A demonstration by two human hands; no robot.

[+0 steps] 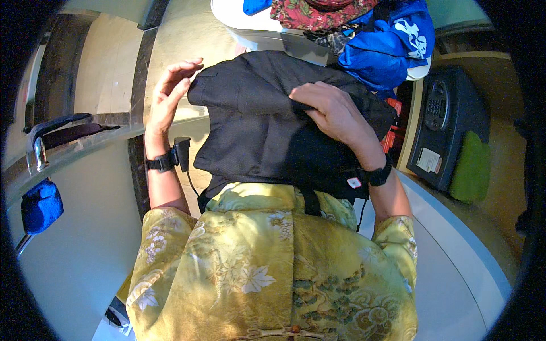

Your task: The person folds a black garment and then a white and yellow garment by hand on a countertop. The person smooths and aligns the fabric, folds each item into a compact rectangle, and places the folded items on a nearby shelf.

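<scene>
A black cloth garment (251, 140) is spread over my lap, with a fold across its upper part and a small white tag (354, 183) near its lower right corner. My right hand (335, 108) is on the garment, fingers curled around the edge of the fold. Just beside the garment's upper left edge is my left hand (170, 96), thumb and fingers apart, with no cloth between them. Whether its fingertips brush the fabric, I cannot tell. Black straps circle both wrists, and a small black device (182, 148) with a cable sits at the left one.
Ahead, a white stool or small table (251, 32) carries a blue garment (379, 55) and a red floral cloth (315, 15). To the right stands a dark safe (443, 115) with a green cloth (471, 166) against it. A glass panel with a metal handle (40, 153) rises on the left.
</scene>
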